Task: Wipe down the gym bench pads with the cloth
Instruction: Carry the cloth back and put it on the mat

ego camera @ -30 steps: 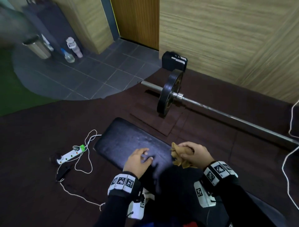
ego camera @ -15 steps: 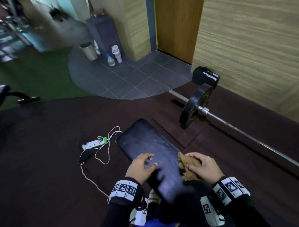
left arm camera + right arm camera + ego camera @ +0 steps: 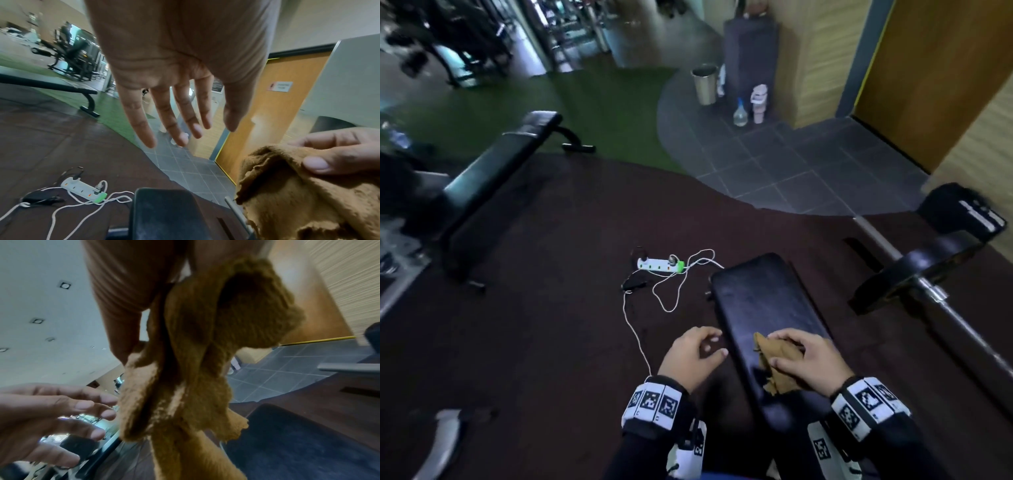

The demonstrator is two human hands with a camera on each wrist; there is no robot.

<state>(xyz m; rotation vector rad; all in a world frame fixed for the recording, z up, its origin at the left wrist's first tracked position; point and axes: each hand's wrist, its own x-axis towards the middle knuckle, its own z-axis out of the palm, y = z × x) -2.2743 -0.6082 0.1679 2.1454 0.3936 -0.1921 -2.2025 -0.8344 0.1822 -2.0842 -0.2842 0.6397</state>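
1. While the right hand (image 3: 812, 364) grasped the bunched brown cloth (image 3: 777, 366), thumb and fingers pinching it, the cloth hung over the near end of the black bench pad (image 3: 763, 301).
2. The left hand (image 3: 690, 356) held nothing, its fingers loose and spread just beside the pad's left edge.
3. A white power strip (image 3: 659, 265) with cords lay on the dark floor (image 3: 534, 342), left of the pad.
4. A barbell (image 3: 935, 291) lay to the right.

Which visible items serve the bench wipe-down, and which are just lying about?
Job:
brown cloth, held in the right hand
near bench pad
second bench

Lying about:
power strip with cables
barbell
bin
bottles
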